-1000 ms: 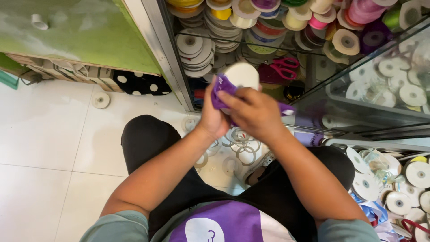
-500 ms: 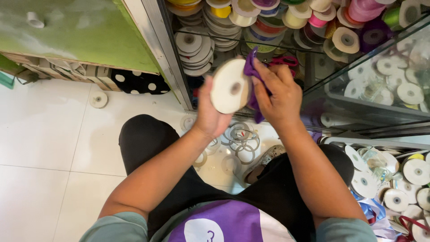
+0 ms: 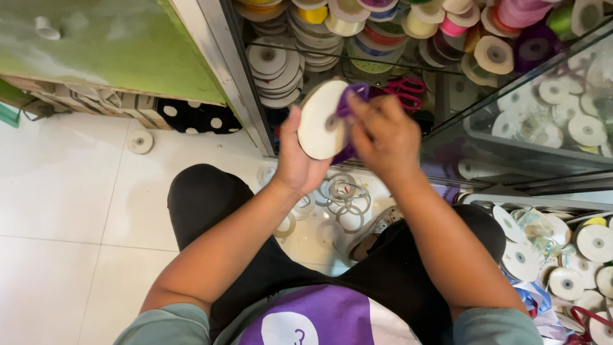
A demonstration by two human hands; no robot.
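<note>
Head view, near to far, everything placed off the white spool. Nearest you, below the spool: your purple and grey shirt (image 3: 325, 319), then dark trousers (image 3: 217, 211), your knees apart over the white tile floor (image 3: 57, 211). Between the knees, straight under the spool, empty clear rings (image 3: 345, 198) lie scattered on the floor.

Your left hand (image 3: 297, 163) is clenched around the white spool (image 3: 322, 119), gripping it from below and behind; the spool's flat face is tilted toward you and stands clear above the palm, rim resting in the fingers. Your right hand (image 3: 383, 134) sits just right of the spool, touching it, fingers closed on a purple ribbon (image 3: 351, 102) pinched against the spool's hub. Ribbon shows above and below the fingers, tight to the spool's right edge.

Right of the spool and lower, a bin of white spools (image 3: 575, 255) by your right knee. Left of the spool, a lone small reel (image 3: 140, 141) on the floor, and a black polka-dot roll (image 3: 191, 118) under a green board (image 3: 108, 45).

Beyond the spool, a metal-framed shelf (image 3: 242, 96) holds stacked ribbon reels (image 3: 281, 64) in many colours; pink scissors (image 3: 405, 89) lie just behind the spool's upper right.
</note>
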